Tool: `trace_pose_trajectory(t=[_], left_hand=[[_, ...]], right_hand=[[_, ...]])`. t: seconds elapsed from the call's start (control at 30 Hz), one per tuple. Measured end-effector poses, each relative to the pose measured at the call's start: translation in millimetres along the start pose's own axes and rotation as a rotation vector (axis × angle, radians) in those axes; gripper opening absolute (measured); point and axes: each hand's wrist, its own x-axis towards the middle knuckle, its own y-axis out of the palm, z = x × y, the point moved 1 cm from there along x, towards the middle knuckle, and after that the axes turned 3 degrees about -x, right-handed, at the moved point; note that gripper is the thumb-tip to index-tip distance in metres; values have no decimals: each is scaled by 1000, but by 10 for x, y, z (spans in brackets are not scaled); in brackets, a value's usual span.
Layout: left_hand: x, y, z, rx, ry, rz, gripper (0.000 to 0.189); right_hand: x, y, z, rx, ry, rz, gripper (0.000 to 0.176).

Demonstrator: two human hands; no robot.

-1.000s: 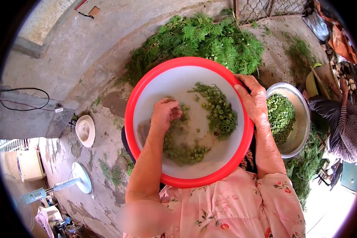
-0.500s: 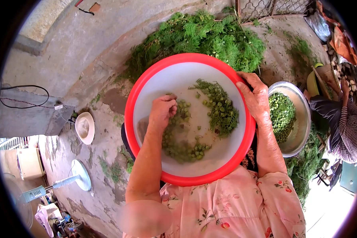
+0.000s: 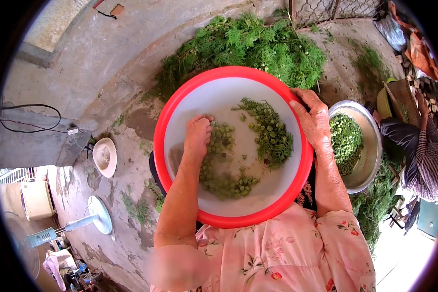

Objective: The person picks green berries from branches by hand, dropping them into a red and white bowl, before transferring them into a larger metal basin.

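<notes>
A wide basin with a red rim [image 3: 234,72] and a pale inside lies against my lap. My left hand [image 3: 198,134] is inside it at the left, fingers curled closed; whatever they hold is hidden. Loose green seed cones [image 3: 222,137] lie beside and below that hand, partly blurred. On the basin's right side rests a heap of green sprigs [image 3: 272,138] with cones still among the leaves. My right hand [image 3: 314,117] grips the right of the rim, thumb on top and fingers around the outside.
A metal bowl [image 3: 372,165] of green cones stands right of the basin. Cut branches [image 3: 258,46] are piled beyond it. At far right another person [image 3: 421,151] sits. A hat [image 3: 104,156] and a standing fan [image 3: 99,215] are to the left.
My left hand has turned and shifted slightly left, with its fingers curled in more. My right hand keeps its hold on the rim, and the basin has barely moved.
</notes>
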Motion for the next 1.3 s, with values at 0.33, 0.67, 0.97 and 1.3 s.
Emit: trace_pose_trajectory(t=[0.33, 0.67, 0.97, 1.3], left_hand=[[25, -80, 43, -66, 76, -98, 18], [59, -52, 91, -123, 63, -20, 35], [14, 20, 46, -33, 97, 62, 42], [80, 522, 360, 976, 1056, 195, 50]], right_hand=[[-5, -3, 17, -2, -7, -6, 29], [-2, 0, 13, 2, -21, -3, 29], [-7, -16, 30, -7, -15, 28, 29], [-10, -23, 51, -11, -25, 14, 29]])
